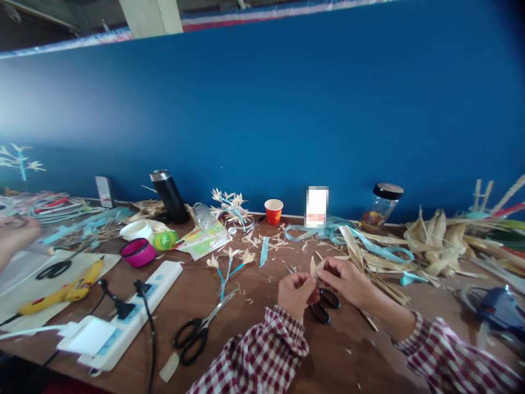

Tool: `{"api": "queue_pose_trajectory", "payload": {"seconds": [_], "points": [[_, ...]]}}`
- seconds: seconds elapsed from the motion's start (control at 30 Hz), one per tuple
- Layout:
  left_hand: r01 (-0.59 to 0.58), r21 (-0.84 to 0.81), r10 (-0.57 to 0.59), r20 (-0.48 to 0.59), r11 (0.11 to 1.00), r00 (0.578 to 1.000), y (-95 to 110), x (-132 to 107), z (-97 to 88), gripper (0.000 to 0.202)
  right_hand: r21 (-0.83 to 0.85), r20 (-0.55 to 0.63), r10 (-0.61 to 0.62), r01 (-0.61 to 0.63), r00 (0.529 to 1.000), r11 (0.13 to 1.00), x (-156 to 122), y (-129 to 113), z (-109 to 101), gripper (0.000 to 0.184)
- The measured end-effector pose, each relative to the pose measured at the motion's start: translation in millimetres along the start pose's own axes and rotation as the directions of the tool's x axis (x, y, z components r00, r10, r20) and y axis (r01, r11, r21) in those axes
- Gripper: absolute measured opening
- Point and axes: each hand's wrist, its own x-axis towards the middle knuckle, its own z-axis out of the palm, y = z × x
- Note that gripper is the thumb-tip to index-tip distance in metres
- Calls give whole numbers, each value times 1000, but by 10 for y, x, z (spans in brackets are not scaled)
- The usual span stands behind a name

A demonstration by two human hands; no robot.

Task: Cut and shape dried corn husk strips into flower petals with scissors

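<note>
My left hand [296,293] is closed in a pinch on a small pale piece of corn husk [313,267], which stands up between thumb and finger. From the other side, the bent fingertips of my right hand [344,278] close on the same piece. Partly hidden under my hands lies a pair of black-handled scissors [329,299]. To the left, a second pair of scissors [197,335] rests partly open on the table. Near its tips lies a small spray of husk flowers [230,264] with blue-wrapped stems.
A white power strip [150,295] with cords and a yellow glue gun [69,291] lie left. Along the back stand a black flask [170,197], a red paper cup [274,212] and a tilted jar [379,208]. Dried husks [437,241] and a blue glue gun [501,311] are right. Another person's hand [18,232] shows far left.
</note>
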Motion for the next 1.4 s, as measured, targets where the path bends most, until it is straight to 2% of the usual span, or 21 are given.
{"api": "queue_pose_trajectory", "payload": {"seconds": [0.6,0.87,1.0,1.1,1.2,1.3,1.4], "points": [[-74,83,72,32,994,997,-35,17,-33,34,3,-55,55,-55,997,998,-59,-75,-35,28],[-23,10,23,50,1000,998,-40,15,-30,39,118,-173,85,-65,981,991,-69,-30,-72,27],[20,-37,-18,51,999,999,-26,10,-31,38,100,-211,75,-55,975,994,-87,26,-154,28],[29,-55,-26,50,998,998,-6,19,-38,36,-67,-159,-13,2,987,998,-122,83,-210,25],[6,-76,-3,39,997,999,19,36,-48,34,-302,-98,-98,65,990,951,-171,131,-243,16],[-4,-96,5,2,995,1000,42,44,-53,34,-400,-80,-108,67,991,914,-236,149,-243,11],[6,-105,-8,-19,994,1000,50,37,-48,35,-477,3,-92,83,996,875,-313,128,-186,11]]}}
